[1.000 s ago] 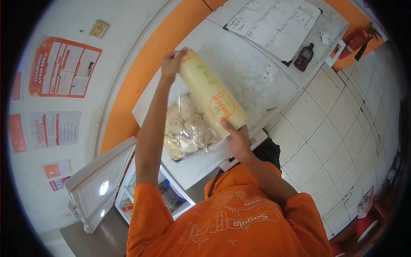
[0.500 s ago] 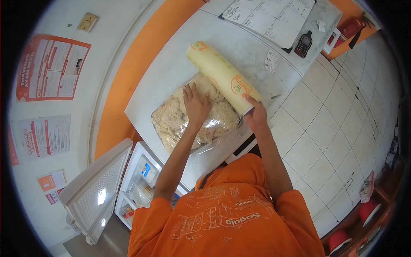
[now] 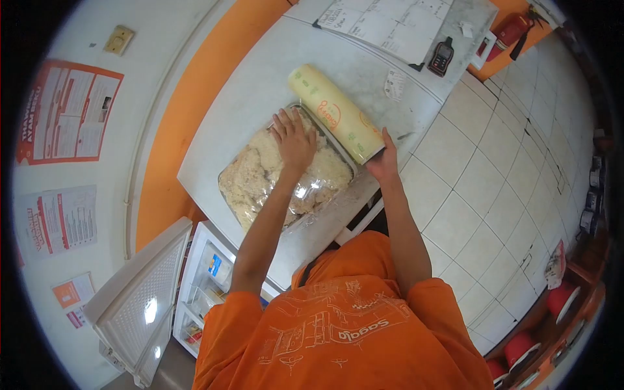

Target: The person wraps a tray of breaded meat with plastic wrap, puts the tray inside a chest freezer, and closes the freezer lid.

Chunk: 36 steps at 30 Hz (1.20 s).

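Observation:
A rectangular tray (image 3: 223, 184) full of pale, crumb-coated food lies on the counter under clear cling film (image 3: 305, 195). My left hand (image 3: 296, 144) rests flat on the film near the tray's far side, fingers spread. Along the tray's far right edge lies a thick yellowish roll of cling film (image 3: 328, 107) with red and green print. At the roll's near end, my right hand (image 3: 385, 160) grips it, thumb on top and the other fingers mostly hidden. Loose film hangs wrinkled at the tray's near right side.
An open chest freezer (image 3: 211, 260) stands at the lower left, its lid (image 3: 140, 302) raised. On the counter (image 3: 260, 71) are a whiteboard (image 3: 383, 26), a dark handheld device (image 3: 441, 56) and a paper slip (image 3: 394, 84). A fire extinguisher (image 3: 510, 32) is at the upper right.
The roll has turned, so its print shows differently, and it now sits further from the tray's middle, exposing the rim. My left hand has slid toward the far edge. The whole view has shifted slightly.

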Tool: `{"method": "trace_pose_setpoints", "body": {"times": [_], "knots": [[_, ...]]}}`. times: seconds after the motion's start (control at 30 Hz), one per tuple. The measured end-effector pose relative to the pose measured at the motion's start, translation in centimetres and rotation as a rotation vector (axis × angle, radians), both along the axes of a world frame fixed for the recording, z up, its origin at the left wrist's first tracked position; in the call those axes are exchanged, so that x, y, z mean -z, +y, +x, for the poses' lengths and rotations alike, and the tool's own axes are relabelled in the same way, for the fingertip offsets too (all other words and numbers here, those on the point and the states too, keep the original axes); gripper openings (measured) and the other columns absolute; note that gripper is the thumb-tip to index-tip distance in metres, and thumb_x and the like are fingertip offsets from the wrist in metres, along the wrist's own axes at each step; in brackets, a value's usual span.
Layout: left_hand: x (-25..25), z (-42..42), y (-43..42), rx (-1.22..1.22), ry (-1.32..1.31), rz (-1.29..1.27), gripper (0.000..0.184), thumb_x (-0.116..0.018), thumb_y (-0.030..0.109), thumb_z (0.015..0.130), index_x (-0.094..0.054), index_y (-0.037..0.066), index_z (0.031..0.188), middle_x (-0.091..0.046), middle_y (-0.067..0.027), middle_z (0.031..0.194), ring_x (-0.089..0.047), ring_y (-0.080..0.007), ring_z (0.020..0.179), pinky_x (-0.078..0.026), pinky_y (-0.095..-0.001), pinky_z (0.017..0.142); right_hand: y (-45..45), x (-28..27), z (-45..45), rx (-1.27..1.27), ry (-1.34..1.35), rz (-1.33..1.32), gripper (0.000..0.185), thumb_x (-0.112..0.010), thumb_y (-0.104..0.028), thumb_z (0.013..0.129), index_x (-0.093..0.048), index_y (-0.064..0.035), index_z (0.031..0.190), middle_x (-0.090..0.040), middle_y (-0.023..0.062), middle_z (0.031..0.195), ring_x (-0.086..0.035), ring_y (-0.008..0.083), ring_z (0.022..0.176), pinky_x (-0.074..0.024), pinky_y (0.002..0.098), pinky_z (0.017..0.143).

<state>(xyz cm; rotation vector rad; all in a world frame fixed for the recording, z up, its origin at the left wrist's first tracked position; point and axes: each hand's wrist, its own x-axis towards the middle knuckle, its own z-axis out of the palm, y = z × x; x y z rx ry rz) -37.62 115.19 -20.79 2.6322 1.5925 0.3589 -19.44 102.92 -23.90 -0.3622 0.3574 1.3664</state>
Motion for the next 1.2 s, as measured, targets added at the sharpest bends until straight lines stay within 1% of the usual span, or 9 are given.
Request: {"method": "trace_pose_setpoints", "body": {"times": [0.23,0.4,0.47,0.57,0.8,0.97,1.07,1.13,1.2], "knots": [[0.7,0.6,4.3,0.004,0.087,-0.167,0.068,-0.039,0.046,0.093,-0.025,0.004,0.145,-0.018,-0.0271,0.149,-0.015,-0.0424,0.139,-0.014,-0.0545,0.111,-2.7,-1.8,0.3,-0.145,-0.305,-0.339,0.055,-0.056,-0.043,0.091,-0.049,-0.0009,0.125,-0.057,0.0123,0.117,-0.057,0.0256,0.101,-0.0457,0.0378,0.089],[0.8,-0.8,6.6,0.135,-0.02,-0.051,0.063,-0.05,0.046,0.089,-0.038,0.003,0.134,-0.049,-0.0268,0.127,-0.048,-0.0409,0.117,-0.036,-0.0495,0.099,-6.9,-2.6,-2.9,0.029,-1.417,-0.701,0.05,-0.061,-0.039,0.089,-0.05,-0.0009,0.12,-0.058,0.009,0.108,-0.058,0.0162,0.089,-0.0473,0.0275,0.076],[0.3,-1.8,7.8,-0.046,-0.289,-0.316,0.059,-0.056,0.045,0.086,-0.043,0.001,0.122,-0.063,-0.0215,0.098,-0.059,-0.0425,0.093,-0.044,-0.0481,0.086,-7.6,-3.6,-5.5,0.014,-1.384,-0.719,0.05,-0.061,-0.037,0.089,-0.049,0.0003,0.119,-0.058,0.0107,0.107,-0.058,0.0174,0.091,-0.0468,0.0284,0.078],[-0.9,-1.3,7.6,-0.165,-0.225,-0.319,0.06,-0.05,0.053,0.088,-0.051,-0.002,0.113,-0.065,-0.0223,0.09,-0.061,-0.0448,0.086,-0.046,-0.0482,0.081,-7.3,-0.7,-9.0,-0.086,-1.247,-0.659,0.048,-0.06,-0.033,0.09,-0.048,0.0002,0.122,-0.058,0.0116,0.109,-0.056,0.0191,0.094,-0.0443,0.0299,0.084],[-0.5,-1.0,8.5,-0.134,-0.117,-0.379,0.066,-0.035,0.062,0.089,-0.064,0.004,0.092,-0.065,-0.0244,0.093,-0.06,-0.0427,0.095,-0.045,-0.0468,0.083,-4.0,-3.4,-15.2,-0.026,-0.764,-0.848,0.077,-0.066,-0.026,0.083,-0.022,0.0081,0.137,-0.035,0.0237,0.137,-0.037,0.0328,0.125,-0.0252,0.036,0.108],[-0.1,-0.7,4.3,0.013,-0.122,-0.486,0.057,-0.042,0.057,0.089,-0.065,0.006,0.082,-0.065,-0.0203,0.077,-0.061,-0.0405,0.08,-0.047,-0.0469,0.071,-11.0,-3.5,-16.8,-0.534,-0.782,-0.81,0.088,-0.069,-0.032,0.08,-0.019,0.0072,0.14,-0.034,0.0242,0.138,-0.041,0.0302,0.123,-0.0364,0.0338,0.1],[0.2,-0.9,1.8,0.076,-0.173,-0.44,0.053,-0.046,0.053,0.089,-0.064,0.004,0.076,-0.062,-0.0191,0.068,-0.06,-0.0401,0.07,-0.046,-0.0475,0.065,-13.9,-6.3,-11.5,-1.137,-0.454,-0.348,0.07,-0.068,-0.031,0.081,-0.039,0.0043,0.133,-0.05,0.0208,0.124,-0.051,0.026,0.111,-0.0437,0.034,0.091],[-0.3,-0.7,1.0,0.099,-0.194,-0.395,0.053,-0.047,0.052,0.089,-0.064,0.004,0.074,-0.061,-0.0192,0.065,-0.06,-0.0403,0.068,-0.047,-0.0476,0.065,-12.8,-7.5,-6.9,-1.403,-1.309,0.249,0.044,-0.066,-0.028,0.083,-0.058,0.0003,0.116,-0.063,0.013,0.103,-0.059,0.0211,0.094,-0.0475,0.0334,0.081],[-1.9,-0.6,0.1,0.149,-0.093,-0.435,0.04,-0.055,0.041,0.088,-0.063,0.002,0.085,-0.063,-0.0235,0.082,-0.061,-0.0397,0.081,-0.048,-0.0457,0.073,-10.2,-7.8,-3.1,-1.126,-1.631,0.019,0.03,-0.064,-0.025,0.085,-0.065,-0.0032,0.105,-0.068,0.0077,0.09,-0.062,0.0173,0.084,-0.0492,0.0323,0.076]]}}
